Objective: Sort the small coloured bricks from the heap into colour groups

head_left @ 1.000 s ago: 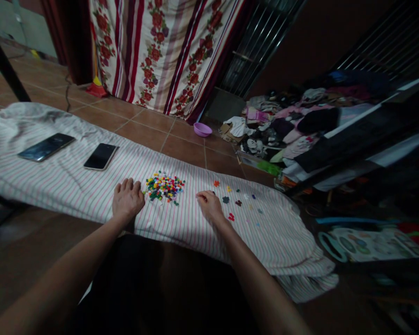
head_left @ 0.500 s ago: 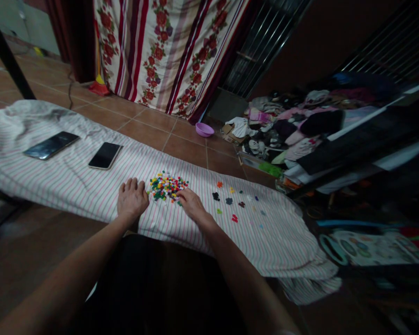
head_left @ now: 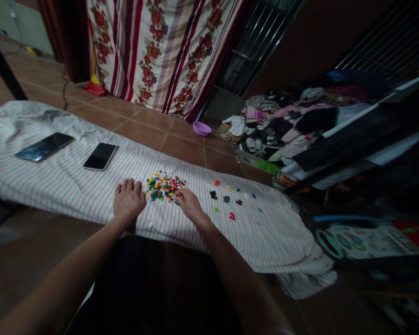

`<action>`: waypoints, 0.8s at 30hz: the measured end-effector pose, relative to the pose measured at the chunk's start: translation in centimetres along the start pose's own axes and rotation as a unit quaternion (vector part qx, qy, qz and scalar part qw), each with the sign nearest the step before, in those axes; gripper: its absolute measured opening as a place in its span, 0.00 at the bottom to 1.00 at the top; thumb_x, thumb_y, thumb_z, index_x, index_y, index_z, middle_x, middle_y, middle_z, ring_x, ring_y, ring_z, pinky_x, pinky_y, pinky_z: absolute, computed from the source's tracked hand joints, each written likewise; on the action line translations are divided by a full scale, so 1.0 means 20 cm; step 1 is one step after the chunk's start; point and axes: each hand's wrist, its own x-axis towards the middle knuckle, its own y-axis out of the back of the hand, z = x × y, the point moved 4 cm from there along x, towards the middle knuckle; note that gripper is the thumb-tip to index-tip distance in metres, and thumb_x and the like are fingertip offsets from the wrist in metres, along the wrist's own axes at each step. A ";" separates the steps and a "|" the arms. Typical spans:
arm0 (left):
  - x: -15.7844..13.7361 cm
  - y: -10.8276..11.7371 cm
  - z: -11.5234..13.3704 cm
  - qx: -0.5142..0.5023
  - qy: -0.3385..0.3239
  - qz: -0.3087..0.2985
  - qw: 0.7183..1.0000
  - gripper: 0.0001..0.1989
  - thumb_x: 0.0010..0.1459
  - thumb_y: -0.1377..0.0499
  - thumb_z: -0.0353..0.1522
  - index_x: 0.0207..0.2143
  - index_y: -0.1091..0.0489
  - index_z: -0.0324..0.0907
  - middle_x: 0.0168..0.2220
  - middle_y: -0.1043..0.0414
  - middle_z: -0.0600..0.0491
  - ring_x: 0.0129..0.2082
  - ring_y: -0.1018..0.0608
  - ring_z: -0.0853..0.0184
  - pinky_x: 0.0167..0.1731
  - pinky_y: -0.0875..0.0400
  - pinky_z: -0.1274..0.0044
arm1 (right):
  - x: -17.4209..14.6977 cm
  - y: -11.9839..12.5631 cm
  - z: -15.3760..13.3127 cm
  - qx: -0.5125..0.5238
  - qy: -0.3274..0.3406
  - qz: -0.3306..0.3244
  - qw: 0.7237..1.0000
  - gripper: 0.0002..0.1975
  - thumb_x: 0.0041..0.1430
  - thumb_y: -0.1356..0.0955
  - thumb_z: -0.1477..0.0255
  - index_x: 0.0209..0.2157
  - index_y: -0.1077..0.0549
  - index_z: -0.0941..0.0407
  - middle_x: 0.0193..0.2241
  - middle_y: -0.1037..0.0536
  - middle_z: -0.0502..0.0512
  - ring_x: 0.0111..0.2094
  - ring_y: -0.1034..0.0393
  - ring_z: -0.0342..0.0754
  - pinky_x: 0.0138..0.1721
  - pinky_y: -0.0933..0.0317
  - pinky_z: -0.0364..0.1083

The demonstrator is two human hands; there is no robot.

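A pile of small multicoloured pieces [head_left: 162, 185] lies on a striped cloth [head_left: 195, 237]. Flat on the cloth at the pile's left edge rests my left hand [head_left: 128, 200], its fingers stretched out. My right hand [head_left: 189, 204] is at the pile's right edge with thumb and fingertips pinched together; anything between them is too small to make out. Right of that hand, small groups sorted by colour lie apart: orange pieces [head_left: 217, 183], black pieces [head_left: 213, 195], dark grey pieces [head_left: 226, 199], red pieces [head_left: 232, 216], green pieces [head_left: 217, 210] and several others.
Two phones lie on the cloth to the left, a larger phone [head_left: 44, 147] and a smaller phone [head_left: 100, 156]. Beyond it, a purple basin [head_left: 201, 129] stands on the tiled floor before a floral curtain [head_left: 153, 56]. Heaped clothes [head_left: 286, 121] lie at the back right.
My right hand has shifted slightly inward at the pile's right edge, fingertips still together. My left hand stays flat. The whole view has moved a little.
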 end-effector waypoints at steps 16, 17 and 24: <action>0.00 0.00 0.00 0.005 -0.002 -0.005 1.000 0.20 0.62 0.56 0.34 0.50 0.32 0.41 0.56 0.33 0.41 0.59 0.35 0.54 0.57 0.45 0.62 | -0.12 0.11 0.14 0.099 -0.070 0.128 0.984 0.13 0.51 0.38 0.78 0.36 0.26 0.54 0.33 0.24 0.51 0.32 0.30 0.45 0.40 0.34 0.45; 0.00 0.00 0.00 0.005 -0.001 -0.005 1.000 0.20 0.62 0.56 0.34 0.50 0.32 0.42 0.56 0.33 0.41 0.59 0.35 0.54 0.57 0.44 0.62 | -0.13 0.12 0.16 0.101 -0.072 0.131 0.984 0.12 0.51 0.37 0.77 0.36 0.26 0.55 0.33 0.24 0.51 0.33 0.30 0.45 0.40 0.34 0.45; 0.00 0.01 0.01 0.020 -0.003 0.005 1.000 0.20 0.63 0.57 0.34 0.50 0.32 0.41 0.56 0.33 0.42 0.58 0.34 0.55 0.57 0.44 0.63 | -0.19 0.19 0.24 0.110 -0.087 0.154 0.978 0.09 0.54 0.35 0.73 0.35 0.24 0.54 0.32 0.24 0.52 0.32 0.30 0.46 0.39 0.34 0.45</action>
